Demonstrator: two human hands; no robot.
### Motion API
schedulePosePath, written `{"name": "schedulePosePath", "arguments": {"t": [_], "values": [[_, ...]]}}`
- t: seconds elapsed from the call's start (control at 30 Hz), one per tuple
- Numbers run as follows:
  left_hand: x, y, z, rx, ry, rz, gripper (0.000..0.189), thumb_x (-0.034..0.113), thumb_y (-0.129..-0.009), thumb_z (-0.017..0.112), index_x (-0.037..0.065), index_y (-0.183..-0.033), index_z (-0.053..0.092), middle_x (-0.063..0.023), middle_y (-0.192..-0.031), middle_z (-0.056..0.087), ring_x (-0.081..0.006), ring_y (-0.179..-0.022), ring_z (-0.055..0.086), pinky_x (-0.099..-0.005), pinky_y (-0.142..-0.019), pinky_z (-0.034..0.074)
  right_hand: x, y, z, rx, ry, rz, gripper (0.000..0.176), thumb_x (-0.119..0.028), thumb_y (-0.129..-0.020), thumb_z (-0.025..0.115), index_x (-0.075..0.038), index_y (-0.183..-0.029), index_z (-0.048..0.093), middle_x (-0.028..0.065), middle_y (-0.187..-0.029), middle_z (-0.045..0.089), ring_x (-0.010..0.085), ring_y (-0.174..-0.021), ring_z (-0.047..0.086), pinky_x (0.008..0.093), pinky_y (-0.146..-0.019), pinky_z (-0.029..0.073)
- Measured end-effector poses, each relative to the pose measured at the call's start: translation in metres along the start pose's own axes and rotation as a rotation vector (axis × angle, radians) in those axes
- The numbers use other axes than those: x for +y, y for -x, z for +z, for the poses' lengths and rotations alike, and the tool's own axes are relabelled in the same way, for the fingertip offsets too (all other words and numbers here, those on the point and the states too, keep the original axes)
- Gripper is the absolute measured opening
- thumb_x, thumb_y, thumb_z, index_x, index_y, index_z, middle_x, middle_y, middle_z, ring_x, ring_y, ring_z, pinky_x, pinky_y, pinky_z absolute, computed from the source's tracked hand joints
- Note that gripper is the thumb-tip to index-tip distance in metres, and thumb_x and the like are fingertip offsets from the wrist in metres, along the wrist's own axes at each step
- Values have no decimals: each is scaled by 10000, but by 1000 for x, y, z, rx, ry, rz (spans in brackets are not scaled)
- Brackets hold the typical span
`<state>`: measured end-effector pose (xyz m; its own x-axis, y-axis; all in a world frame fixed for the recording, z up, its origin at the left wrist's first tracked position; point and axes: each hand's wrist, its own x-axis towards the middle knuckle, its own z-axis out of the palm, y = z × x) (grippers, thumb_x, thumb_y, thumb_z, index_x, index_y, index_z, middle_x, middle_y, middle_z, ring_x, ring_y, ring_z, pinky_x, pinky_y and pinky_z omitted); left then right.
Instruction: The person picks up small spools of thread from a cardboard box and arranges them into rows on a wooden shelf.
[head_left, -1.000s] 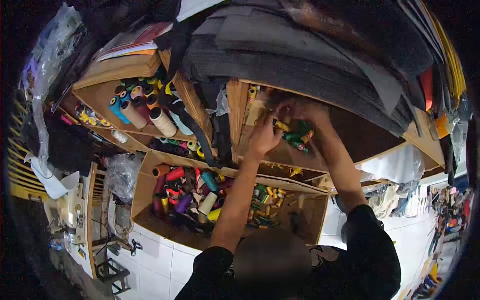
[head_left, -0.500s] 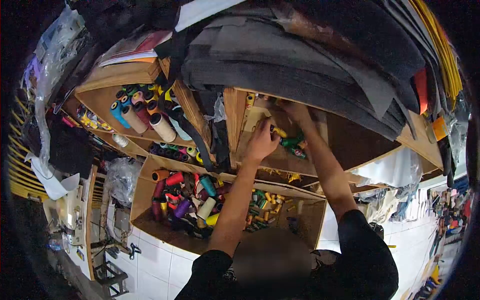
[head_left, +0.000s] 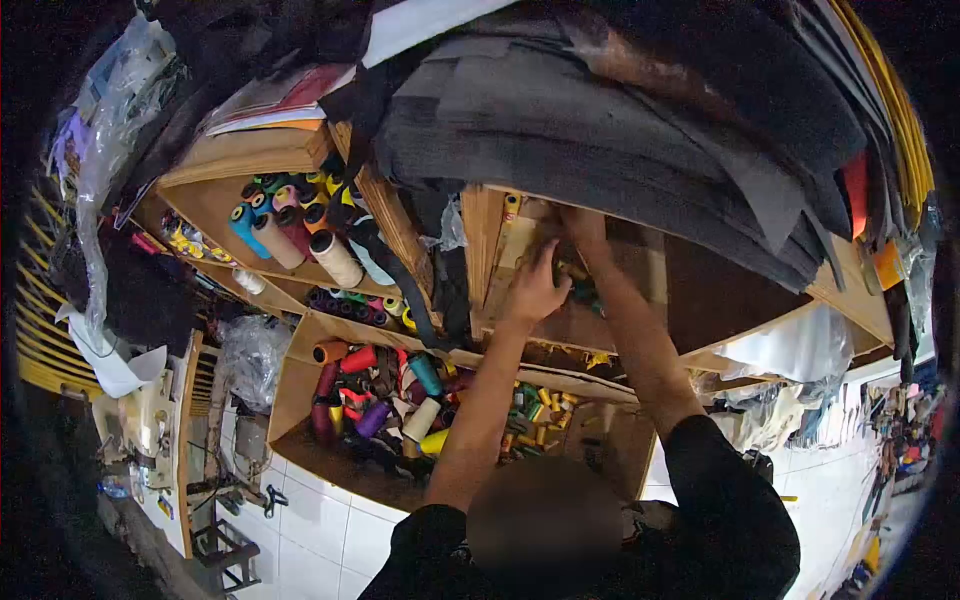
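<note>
Both arms reach into a wooden shelf compartment (head_left: 482, 250) below a stack of dark cloth (head_left: 560, 130). My left hand (head_left: 541, 292) is inside near the compartment's left side, its fingers raised and apart beside a few small thread spools. Farther back and to the right, my right hand (head_left: 583, 222) reaches under the upper board; its fingers are in shadow and cannot be made out. A small yellow spool (head_left: 512, 204) stands at the back left. Green spools (head_left: 588, 297) lie between the two arms, partly hidden by the right forearm.
Below the shelf, a cardboard box (head_left: 290, 395) holds several thread spools and cones. Another compartment at the left holds large cones (head_left: 335, 257). A sewing machine (head_left: 150, 430) and a small stool (head_left: 228, 550) are at the far left. Clear plastic (head_left: 815, 345) hangs at the right.
The whole view has shifted slightly. The spools by my left hand are now more covered, with the yellow one between the hands no longer clearly seen. Both hands remain inside the compartment.
</note>
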<state>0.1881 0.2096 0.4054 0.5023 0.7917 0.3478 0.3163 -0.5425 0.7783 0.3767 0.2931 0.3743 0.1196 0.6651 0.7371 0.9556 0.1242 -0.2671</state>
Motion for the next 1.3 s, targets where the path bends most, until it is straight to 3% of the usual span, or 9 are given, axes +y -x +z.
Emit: {"name": "schedulePosePath", "arguments": {"t": [0.13, 0.3, 0.4, 0.53, 0.67, 0.8, 0.97, 1.17, 1.3], "values": [[20, 1, -15, -59, -32, -108, 638, 168, -787, 636, 2, -1347, 378, -299, -1266, 464, -466, -1173, 448, -505, -974, 399, -8, -3, -6, 60, -74, -41, 307, -188, -825, 659, 4, -1061, 620, 230, -1024, 625, 412, -967, 587, 456, -805, 465], [2, 0, -2, -54, -20, -91, 653, 227, -841, 580, 126, -1425, 306, -289, -1296, 475, -484, -1218, 412, -520, -1021, 367, -3, -6, -10, 65, 229, -154, 310, -180, -805, 669, -8, -1059, 622, 227, -987, 629, 398, -923, 606, 451, -783, 470], [3, 0, -4, -42, 26, -89, 651, 230, -839, 585, 123, -1421, 315, -292, -1304, 465, -487, -1216, 410, -515, -1022, 369, -11, -7, -31, 3, -11, -111, 307, -176, -796, 666, -14, -1052, 624, 212, -945, 643, 409, -870, 615, 456, -760, 474], [7, 0, -2, 57, -46, -38, 612, 198, -806, 635, 19, -1339, 394, -275, -1284, 464, -444, -1193, 442, -497, -969, 410, -53, -18, -108, -34, -106, 155, 335, -182, -775, 684, -10, -1054, 614, 188, -929, 648, 374, -840, 628, 401, -726, 487], [28, 7, -14, 136, -116, -60, 516, 155, -867, 564, 29, -1342, 406, -223, -1310, 467, -409, -1256, 405, -488, -984, 403, -90, 8, -196, -27, -370, 493, 323, -111, -783, 688, -5, -1068, 578, 110, -918, 649, 222, -820, 644, 300, -689, 490], [49, 3, -24, 346, 236, 190, 425, 124, -903, 530, 2, -1303, 454, -212, -1285, 493, -359, -1233, 451, -436, -998, 383, -127, 21, -265, 97, -681, 499, 293, -51, -808, 694, 10, -1070, 578, 84, -952, 654, 82, -896, 610, 218, -724, 488], [140, 12, -30, 84, 628, 208, 494, 254, -933, 550, 14, -1347, 430, -200, -1261, 537, -274, -1200, 503, -366, -978, 385, -142, 37, -298, 165, -738, 463, 345, 11, -841, 648, -11, -1179, 586, 63, -1038, 638, 89, -938, 596, 199, -754, 486], [181, 36, -12, 3, 929, 83, 478, 229, -931, 590, -3, -1324, 448, -38, -864, 603, -100, -768, 576, -248, -708, 476, -153, 49, -311, 292, -801, 509, 342, -15, -845, 675, 15, -1175, 591, 72, -1060, 631, 98, -966, 585, 203, -785, 486], [189, 67, -26, -150, 816, -25, 334, 250, -942, 592, 25, -1187, 602, 51, -688, 511, -24, -583, 456, -201, -501, 356, -163, 64, -329, 318, -664, 597, 344, -31, -840, 689, 20, -1167, 594, 61, -995, 645, 106, -876, 597, 205, -781, 474]]}}
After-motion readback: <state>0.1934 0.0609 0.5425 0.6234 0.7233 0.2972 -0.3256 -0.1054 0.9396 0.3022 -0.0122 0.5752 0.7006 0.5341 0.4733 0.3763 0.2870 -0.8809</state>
